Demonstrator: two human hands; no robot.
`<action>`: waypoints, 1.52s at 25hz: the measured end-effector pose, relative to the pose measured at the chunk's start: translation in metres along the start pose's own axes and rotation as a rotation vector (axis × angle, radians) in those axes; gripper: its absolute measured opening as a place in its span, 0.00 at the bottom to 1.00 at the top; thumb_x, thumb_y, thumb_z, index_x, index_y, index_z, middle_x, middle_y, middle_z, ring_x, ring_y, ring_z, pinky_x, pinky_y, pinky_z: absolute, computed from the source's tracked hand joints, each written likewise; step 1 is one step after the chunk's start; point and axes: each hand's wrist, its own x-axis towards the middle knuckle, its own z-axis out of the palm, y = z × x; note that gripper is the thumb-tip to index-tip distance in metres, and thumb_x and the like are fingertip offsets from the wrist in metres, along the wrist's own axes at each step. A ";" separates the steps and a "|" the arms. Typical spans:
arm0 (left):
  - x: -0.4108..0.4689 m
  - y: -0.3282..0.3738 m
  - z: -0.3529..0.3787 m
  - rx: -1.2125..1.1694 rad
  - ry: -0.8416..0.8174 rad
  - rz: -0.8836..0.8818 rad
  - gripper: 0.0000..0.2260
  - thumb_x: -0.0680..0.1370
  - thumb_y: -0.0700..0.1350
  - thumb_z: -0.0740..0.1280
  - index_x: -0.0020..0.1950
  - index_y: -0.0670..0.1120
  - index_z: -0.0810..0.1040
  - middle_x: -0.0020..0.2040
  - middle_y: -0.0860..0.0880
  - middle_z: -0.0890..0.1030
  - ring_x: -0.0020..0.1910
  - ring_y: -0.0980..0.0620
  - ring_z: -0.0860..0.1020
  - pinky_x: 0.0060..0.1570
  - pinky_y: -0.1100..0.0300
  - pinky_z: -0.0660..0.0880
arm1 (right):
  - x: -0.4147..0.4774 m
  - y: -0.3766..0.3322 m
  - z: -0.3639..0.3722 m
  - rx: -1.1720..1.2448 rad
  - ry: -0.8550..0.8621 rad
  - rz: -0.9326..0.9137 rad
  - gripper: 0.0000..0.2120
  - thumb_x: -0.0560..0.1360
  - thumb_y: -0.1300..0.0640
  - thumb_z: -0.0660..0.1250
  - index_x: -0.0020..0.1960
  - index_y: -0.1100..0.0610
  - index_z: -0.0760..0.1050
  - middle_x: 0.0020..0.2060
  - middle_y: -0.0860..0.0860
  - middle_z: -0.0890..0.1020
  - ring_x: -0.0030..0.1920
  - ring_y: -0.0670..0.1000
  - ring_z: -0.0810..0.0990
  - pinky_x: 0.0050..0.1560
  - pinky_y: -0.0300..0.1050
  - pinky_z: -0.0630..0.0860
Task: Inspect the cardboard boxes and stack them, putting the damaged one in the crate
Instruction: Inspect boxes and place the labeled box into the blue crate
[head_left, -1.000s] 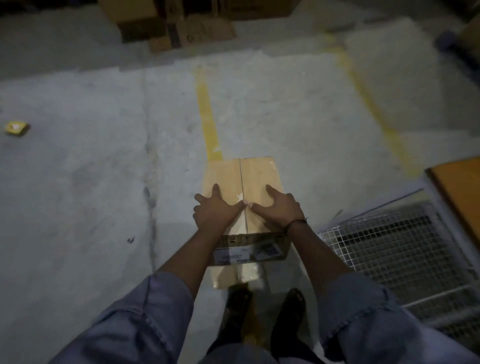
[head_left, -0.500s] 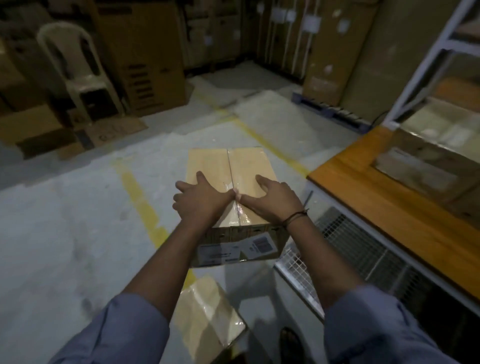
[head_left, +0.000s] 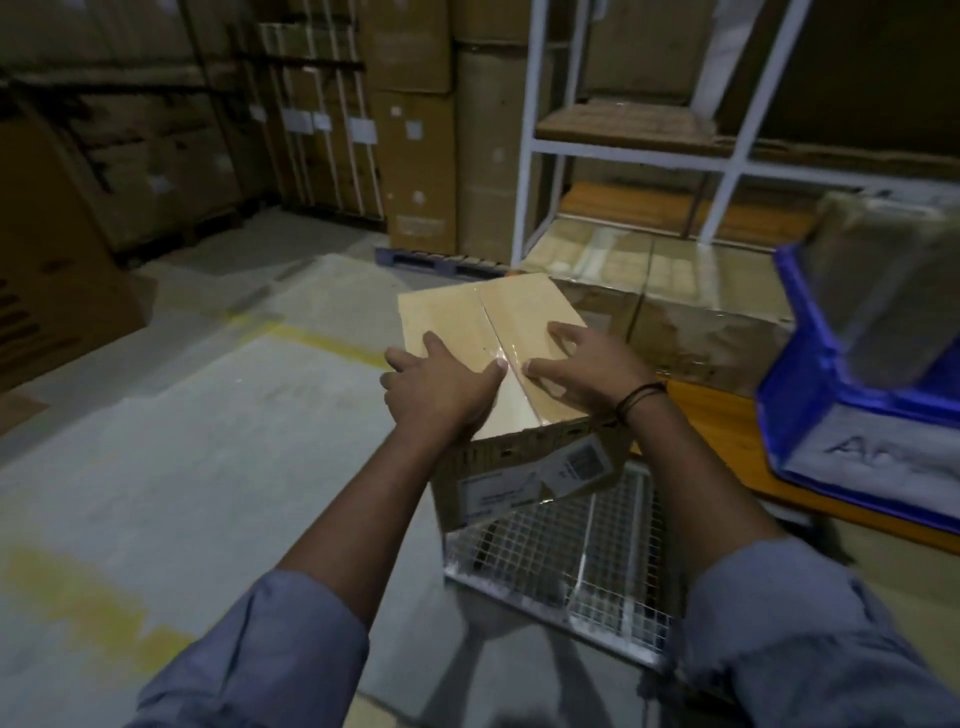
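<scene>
I hold a brown cardboard box (head_left: 467, 322) with a taped top seam and a white label on its near side. It is in the air above the left part of a white wire-mesh crate (head_left: 561, 561). My left hand (head_left: 436, 395) lies on the top with its fingers over the left edge. My right hand (head_left: 587, 371) grips the top near the right edge, and the thumbs almost meet at the seam. On the right, a blue plastic crate (head_left: 810, 395) sits on an orange table (head_left: 727, 421) with a box inside it.
Two film-wrapped boxes (head_left: 675, 291) stand on the table behind the held box. A white metal rack (head_left: 527, 156) rises at the back. Tall cartons (head_left: 415, 156) on a pallet line the far wall. Concrete floor with yellow lines (head_left: 322, 338) spreads to the left.
I have lifted the box off the lower box on the floor and swung it right, over the wire crate. My view has risen and turned toward the table and the blue crate.
</scene>
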 end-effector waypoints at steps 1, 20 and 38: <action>-0.001 0.013 0.010 -0.017 -0.048 0.008 0.47 0.74 0.75 0.62 0.83 0.49 0.53 0.78 0.34 0.55 0.73 0.31 0.63 0.67 0.43 0.69 | 0.000 0.014 -0.010 -0.049 -0.009 0.027 0.33 0.76 0.38 0.70 0.77 0.52 0.70 0.72 0.58 0.74 0.67 0.60 0.76 0.64 0.53 0.76; 0.035 0.136 0.100 -0.031 -0.144 0.114 0.30 0.75 0.53 0.64 0.71 0.34 0.72 0.58 0.39 0.83 0.56 0.39 0.83 0.53 0.51 0.80 | 0.013 0.125 0.004 -0.382 -0.191 0.015 0.60 0.68 0.19 0.60 0.84 0.50 0.38 0.82 0.61 0.37 0.81 0.68 0.35 0.74 0.76 0.34; 0.035 0.121 0.145 -0.305 -0.023 0.244 0.30 0.82 0.63 0.62 0.71 0.40 0.64 0.63 0.37 0.78 0.58 0.35 0.78 0.48 0.48 0.74 | -0.049 0.249 -0.009 0.299 0.442 0.176 0.36 0.69 0.37 0.78 0.75 0.43 0.73 0.83 0.48 0.51 0.82 0.56 0.50 0.78 0.63 0.62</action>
